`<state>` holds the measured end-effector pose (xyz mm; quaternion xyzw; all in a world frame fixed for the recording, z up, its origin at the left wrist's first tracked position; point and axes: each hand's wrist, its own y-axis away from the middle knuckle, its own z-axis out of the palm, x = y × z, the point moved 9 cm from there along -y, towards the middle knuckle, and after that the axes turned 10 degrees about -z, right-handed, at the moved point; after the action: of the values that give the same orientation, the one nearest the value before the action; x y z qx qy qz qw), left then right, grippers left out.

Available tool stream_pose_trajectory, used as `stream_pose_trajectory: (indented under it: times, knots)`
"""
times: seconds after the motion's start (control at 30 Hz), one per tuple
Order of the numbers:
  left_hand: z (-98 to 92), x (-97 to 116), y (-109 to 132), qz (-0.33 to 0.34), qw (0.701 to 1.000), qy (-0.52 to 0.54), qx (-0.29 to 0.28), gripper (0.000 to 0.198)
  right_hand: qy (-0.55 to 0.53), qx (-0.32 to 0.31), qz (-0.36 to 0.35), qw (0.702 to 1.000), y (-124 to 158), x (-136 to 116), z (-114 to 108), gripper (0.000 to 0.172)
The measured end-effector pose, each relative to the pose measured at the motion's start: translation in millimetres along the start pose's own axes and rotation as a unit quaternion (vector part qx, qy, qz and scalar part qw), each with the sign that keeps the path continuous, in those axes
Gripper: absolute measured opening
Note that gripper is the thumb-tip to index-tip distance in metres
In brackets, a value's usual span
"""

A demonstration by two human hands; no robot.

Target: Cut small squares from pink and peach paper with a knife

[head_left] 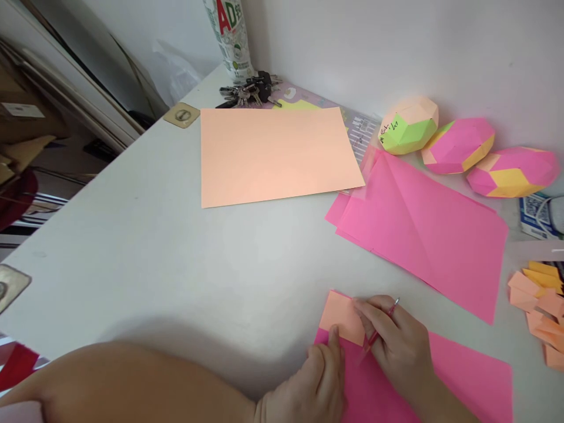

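A small peach paper square (341,317) lies on the corner of a bright pink sheet (471,367) near the front of the table. My left hand (308,379) has its fingers curled, with the index fingertip pressing on the square's lower edge. My right hand (396,341) is closed around a slim red pen (373,338), which is tucked slantwise between the fingers with its metal end pointing up. The right fingertips also touch the square's upper right corner. Part of the pink sheet is hidden beneath both hands.
Behind lie a large peach sheet (277,155) and stacked pink sheets (427,223). Several faceted paper solids (458,144) stand by the wall. Keys (253,91) rest beside a printed bottle (231,44). Small folded paper pieces (546,308) are piled at right.
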<state>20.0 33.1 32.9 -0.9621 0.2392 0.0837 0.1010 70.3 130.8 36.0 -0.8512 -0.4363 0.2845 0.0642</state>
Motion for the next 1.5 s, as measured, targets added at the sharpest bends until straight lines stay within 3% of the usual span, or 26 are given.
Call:
stream_pose_trajectory:
  times: [0.67,0.77,1.03,1.3,1.5]
  knots:
    - [-8.1,-7,-4,0.021,0.999,0.031,0.032,0.031,0.002,0.015,-0.003,1.000,-3,-2,-4,0.032]
    - [-7.8,-11,-6,-0.005,0.998,0.057,0.041,0.033,0.005,0.012,0.003,1.000,-3,-1,-3,0.031]
    - [4.8,-24,-15,-0.077,0.989,0.129,-0.001,0.043,-0.005,0.018,0.001,1.000,0,0,-2,0.036]
    - [9.4,-23,-17,-0.038,0.992,0.115,-0.040,0.059,-0.006,0.020,0.000,1.000,1,-1,-2,0.036]
    - [11.0,-20,-17,-0.020,0.993,0.112,-0.041,0.059,0.010,0.017,0.005,1.000,1,-2,-2,0.033]
